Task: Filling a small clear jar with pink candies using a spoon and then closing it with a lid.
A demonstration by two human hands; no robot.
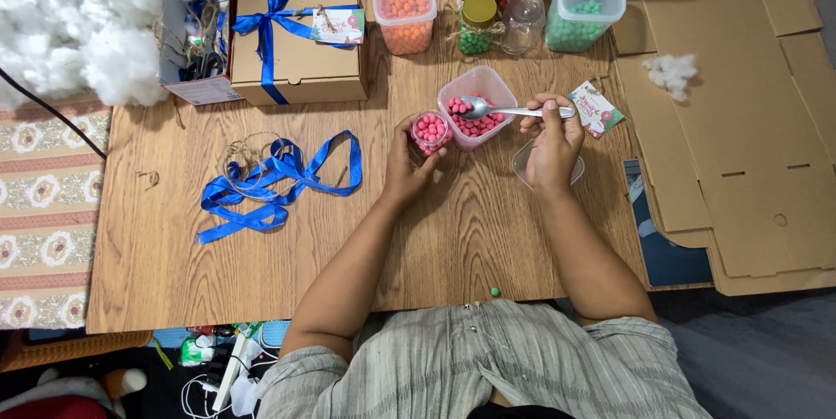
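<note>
My left hand [409,165] grips a small clear jar [429,129] filled with pink candy balls, tilted toward me. My right hand [551,142] holds a metal spoon [509,110] by its handle. The spoon's bowl lies in a clear plastic tub [476,88] of pink candy balls, just right of the jar. A clear lid [525,164] lies on the wooden table [261,271] under my right hand. A small printed tag [597,110] lies to the right of that hand.
Blue ribbon and twine [274,179] lie left of centre. A brown box tied with blue ribbon [299,49], tubs of orange [405,10] and green [583,5] balls and gold-lidded jars [479,23] line the back. White stuffing [78,27] sits far left, flattened cardboard [740,123] right. One green ball [495,292] lies near the front edge.
</note>
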